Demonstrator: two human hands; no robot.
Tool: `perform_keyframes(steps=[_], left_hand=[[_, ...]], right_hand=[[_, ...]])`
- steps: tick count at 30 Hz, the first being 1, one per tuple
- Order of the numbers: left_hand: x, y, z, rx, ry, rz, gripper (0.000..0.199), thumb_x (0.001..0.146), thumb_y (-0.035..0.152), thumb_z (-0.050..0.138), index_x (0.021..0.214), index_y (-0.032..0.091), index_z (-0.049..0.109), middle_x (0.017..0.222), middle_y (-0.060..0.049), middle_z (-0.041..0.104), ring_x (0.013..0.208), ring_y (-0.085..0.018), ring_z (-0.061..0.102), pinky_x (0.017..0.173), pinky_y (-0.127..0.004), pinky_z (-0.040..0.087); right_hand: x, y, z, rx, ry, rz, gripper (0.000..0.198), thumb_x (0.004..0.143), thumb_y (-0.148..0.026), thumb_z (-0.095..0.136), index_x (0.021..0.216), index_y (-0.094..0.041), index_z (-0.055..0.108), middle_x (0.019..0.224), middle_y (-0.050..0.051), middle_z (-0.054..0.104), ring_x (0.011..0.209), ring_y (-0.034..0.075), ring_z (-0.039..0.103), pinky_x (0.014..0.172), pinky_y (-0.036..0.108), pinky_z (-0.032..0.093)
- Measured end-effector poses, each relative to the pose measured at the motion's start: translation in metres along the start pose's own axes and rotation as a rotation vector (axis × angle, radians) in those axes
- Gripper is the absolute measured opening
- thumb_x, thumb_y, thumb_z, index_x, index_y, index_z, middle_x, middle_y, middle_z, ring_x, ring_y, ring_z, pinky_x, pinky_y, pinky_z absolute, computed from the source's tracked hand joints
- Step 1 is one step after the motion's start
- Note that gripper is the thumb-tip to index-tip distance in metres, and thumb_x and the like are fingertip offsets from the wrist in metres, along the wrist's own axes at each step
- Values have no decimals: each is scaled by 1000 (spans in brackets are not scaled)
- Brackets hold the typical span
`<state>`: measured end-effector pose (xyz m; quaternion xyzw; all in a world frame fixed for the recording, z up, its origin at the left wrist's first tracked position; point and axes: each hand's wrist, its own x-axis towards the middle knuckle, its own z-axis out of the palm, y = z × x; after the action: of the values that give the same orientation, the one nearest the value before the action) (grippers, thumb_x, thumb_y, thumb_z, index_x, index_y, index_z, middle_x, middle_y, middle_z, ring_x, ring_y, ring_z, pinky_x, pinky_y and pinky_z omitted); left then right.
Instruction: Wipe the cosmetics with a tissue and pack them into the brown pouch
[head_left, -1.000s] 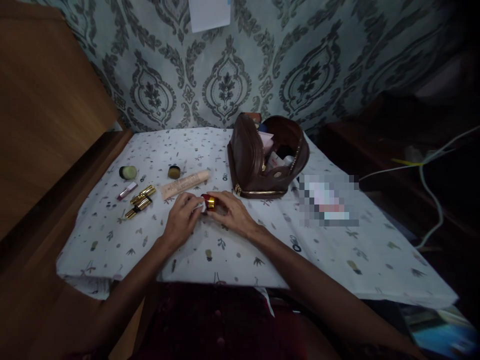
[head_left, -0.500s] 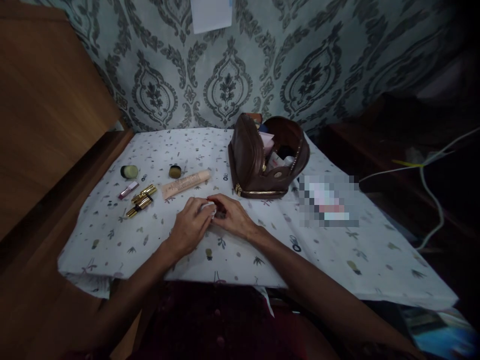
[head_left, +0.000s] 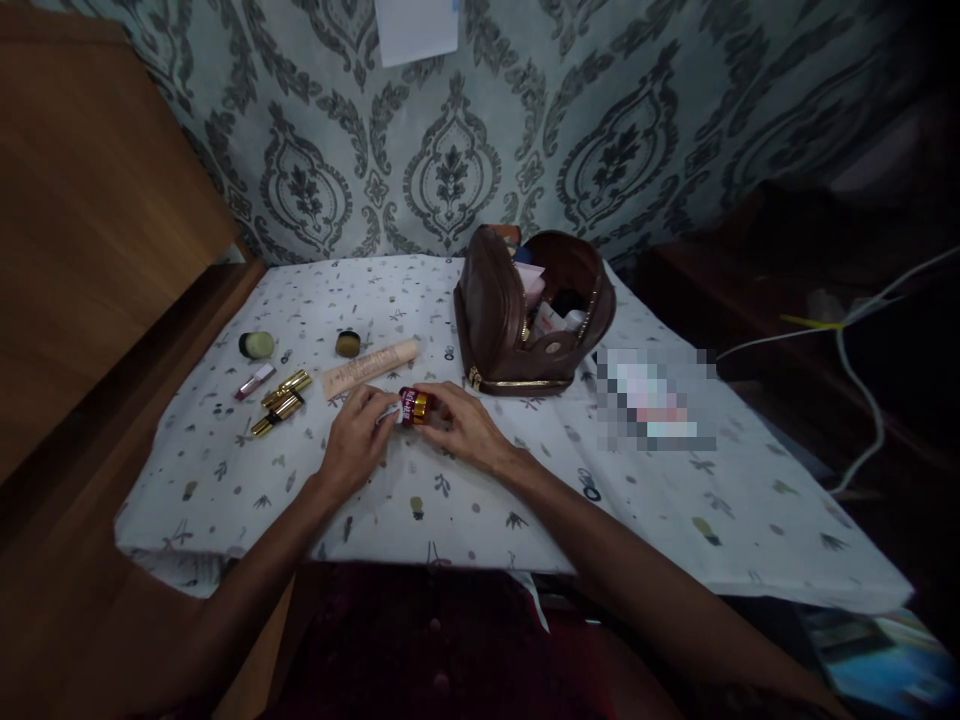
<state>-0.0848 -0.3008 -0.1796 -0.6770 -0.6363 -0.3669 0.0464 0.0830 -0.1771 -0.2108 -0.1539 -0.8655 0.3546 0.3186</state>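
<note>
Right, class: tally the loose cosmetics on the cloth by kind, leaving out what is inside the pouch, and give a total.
Gold lipstick tubes: 2
Small round pots: 2
Peach squeeze tube: 1
Pink gloss tube: 1
Red-and-gold item, held between left hand and right hand: 1
Total: 7

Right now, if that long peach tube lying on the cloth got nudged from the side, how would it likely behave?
The peach tube lies flat on its side on the tablecloth, so it cannot tip. It looks round and slim, so it would probably roll a little, though the soft cloth may slow it. It seems light for its length and likely slightly squeezable.
</note>
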Motion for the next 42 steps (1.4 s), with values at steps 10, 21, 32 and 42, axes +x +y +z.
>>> perform_keyframes(steps=[10, 21, 32, 42], left_hand=[[4, 33, 7, 156, -41, 239, 24, 95, 14, 46, 114, 18, 61, 107, -10, 60, 102, -23, 54, 85, -37, 52], [4, 11, 1, 66, -33, 61, 22, 96, 22, 50, 113, 21, 64, 101, -7, 60, 97, -22, 56, 86, -38, 50], [0, 16, 0, 81, -13, 62, 22, 95, 18, 50, 112, 19, 63, 100, -7, 60, 97, -22, 57, 84, -37, 51], [6, 22, -1, 87, -56, 110, 23, 95, 17, 49, 113, 20, 63, 105, -9, 60, 100, -23, 55, 85, -39, 51]], right_hand=[[-1, -4, 1, 74, -11, 14, 59, 77, -21, 72, 132, -20, 53, 116, 10, 63, 101, 24, 62, 88, 39, 53], [2, -2, 1, -31, -17, 4, 50, 78, -30, 74, 123, -19, 56, 110, 9, 59, 103, 26, 60, 90, 40, 51], [-1, -14, 1, 60, -2, 107, 37, 77, -27, 73, 109, -21, 56, 91, 1, 64, 81, 19, 60, 77, 32, 50], [1, -6, 1, 15, -9, -3, 45, 79, -25, 71, 120, -20, 56, 103, 6, 57, 92, 22, 59, 82, 35, 51]])
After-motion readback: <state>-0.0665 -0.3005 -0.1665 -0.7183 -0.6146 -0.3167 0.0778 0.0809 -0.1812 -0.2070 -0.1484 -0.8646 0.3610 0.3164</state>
